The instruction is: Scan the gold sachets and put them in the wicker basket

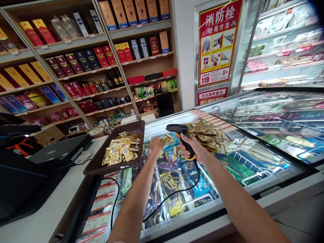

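Observation:
My right hand (196, 147) is wrapped round the grip of a black barcode scanner (177, 128) with a yellow-orange trim, its head pointing left. A cable hangs from the scanner's base and loops across the glass. To its left, my left hand (156, 144) pinches a small gold foil packet (166, 138) in front of the scanner. Another gold packet (178, 152) lies on the glass between the two hands. Beyond my right hand spreads a heap of gold packets (209, 133). More gold packets (124, 148) fill a brown woven basket (142, 130) left of my left hand.
Beneath my hands is a glass-topped freezer (162, 233) with wire baskets and bagged frozen goods inside. A dark device (60, 145) stands on the white counter (54, 206) at left. Shelves (83, 72) of boxed goods rise behind, beside a red fire-hydrant poster (217, 44).

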`<state>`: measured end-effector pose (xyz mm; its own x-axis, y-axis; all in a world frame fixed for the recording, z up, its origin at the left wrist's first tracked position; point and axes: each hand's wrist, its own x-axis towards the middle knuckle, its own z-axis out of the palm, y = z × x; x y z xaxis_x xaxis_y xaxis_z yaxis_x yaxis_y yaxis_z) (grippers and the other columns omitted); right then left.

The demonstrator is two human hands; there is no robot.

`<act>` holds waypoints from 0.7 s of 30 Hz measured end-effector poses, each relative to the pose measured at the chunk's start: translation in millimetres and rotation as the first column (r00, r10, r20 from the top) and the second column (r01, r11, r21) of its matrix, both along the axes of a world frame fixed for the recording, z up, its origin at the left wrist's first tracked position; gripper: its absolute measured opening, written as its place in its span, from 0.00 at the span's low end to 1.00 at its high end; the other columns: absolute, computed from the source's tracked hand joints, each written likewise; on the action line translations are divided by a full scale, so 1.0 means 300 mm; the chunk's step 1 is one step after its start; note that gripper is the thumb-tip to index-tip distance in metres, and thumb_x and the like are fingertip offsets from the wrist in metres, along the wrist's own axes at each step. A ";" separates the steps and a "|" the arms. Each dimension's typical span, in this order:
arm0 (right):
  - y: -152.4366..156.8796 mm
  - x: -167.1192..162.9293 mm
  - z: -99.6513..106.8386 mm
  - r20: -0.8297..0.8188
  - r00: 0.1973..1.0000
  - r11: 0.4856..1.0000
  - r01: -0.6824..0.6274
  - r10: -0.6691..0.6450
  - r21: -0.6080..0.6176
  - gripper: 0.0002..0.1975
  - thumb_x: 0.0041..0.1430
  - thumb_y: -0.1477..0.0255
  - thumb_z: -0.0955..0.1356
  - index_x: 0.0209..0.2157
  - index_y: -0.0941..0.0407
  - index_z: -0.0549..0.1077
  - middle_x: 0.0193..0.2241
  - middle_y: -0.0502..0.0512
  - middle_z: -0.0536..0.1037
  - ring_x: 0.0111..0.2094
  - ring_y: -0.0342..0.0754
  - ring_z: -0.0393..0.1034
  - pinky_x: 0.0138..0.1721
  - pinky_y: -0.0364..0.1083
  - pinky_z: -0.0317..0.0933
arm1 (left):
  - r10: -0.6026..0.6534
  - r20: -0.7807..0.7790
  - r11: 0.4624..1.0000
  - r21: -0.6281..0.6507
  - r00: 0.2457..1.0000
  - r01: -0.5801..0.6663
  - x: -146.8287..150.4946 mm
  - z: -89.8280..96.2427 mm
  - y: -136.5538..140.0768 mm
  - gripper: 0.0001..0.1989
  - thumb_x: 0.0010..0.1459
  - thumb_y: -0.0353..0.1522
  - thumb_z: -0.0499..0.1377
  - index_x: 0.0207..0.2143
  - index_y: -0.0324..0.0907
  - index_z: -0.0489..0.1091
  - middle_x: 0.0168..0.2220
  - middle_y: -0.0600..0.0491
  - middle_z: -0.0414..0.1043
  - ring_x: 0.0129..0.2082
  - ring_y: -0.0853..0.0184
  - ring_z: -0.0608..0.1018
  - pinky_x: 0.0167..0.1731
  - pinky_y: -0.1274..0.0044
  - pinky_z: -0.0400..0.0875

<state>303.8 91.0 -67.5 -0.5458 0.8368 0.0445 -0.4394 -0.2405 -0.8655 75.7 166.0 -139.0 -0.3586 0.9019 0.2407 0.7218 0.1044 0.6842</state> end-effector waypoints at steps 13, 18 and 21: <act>-0.025 -0.008 0.002 0.073 0.997 0.998 0.011 -0.016 0.066 0.21 0.50 0.53 0.72 0.30 0.53 0.62 0.19 0.42 0.64 0.13 0.35 0.53 0.12 0.38 0.49 | -0.255 0.387 0.967 0.088 0.886 0.240 -0.070 0.175 -0.069 0.16 0.38 0.38 0.69 0.31 0.41 0.75 0.26 0.53 0.73 0.27 0.66 0.73 0.29 0.76 0.64; -0.030 -0.002 0.005 0.113 0.993 0.990 0.011 -0.027 0.140 0.21 0.50 0.53 0.72 0.30 0.53 0.63 0.18 0.41 0.64 0.13 0.35 0.53 0.13 0.38 0.49 | -0.244 0.436 0.969 0.136 0.866 0.204 -0.049 0.236 -0.095 0.15 0.38 0.37 0.70 0.30 0.41 0.74 0.24 0.54 0.71 0.25 0.68 0.71 0.27 0.78 0.61; -0.021 0.000 0.001 0.117 0.988 0.984 0.080 -0.100 0.162 0.21 0.50 0.53 0.72 0.32 0.53 0.63 0.18 0.41 0.64 0.12 0.35 0.52 0.13 0.38 0.49 | -0.229 0.428 0.969 0.187 0.874 0.162 -0.043 0.249 -0.095 0.13 0.39 0.35 0.69 0.30 0.42 0.74 0.26 0.54 0.72 0.28 0.67 0.72 0.29 0.78 0.61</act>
<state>303.7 84.8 -67.2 -0.4783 0.8707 0.1150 -0.3395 -0.0625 -0.9385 62.8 137.6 -64.2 -0.2777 0.9332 0.2283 0.3348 -0.1287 0.9334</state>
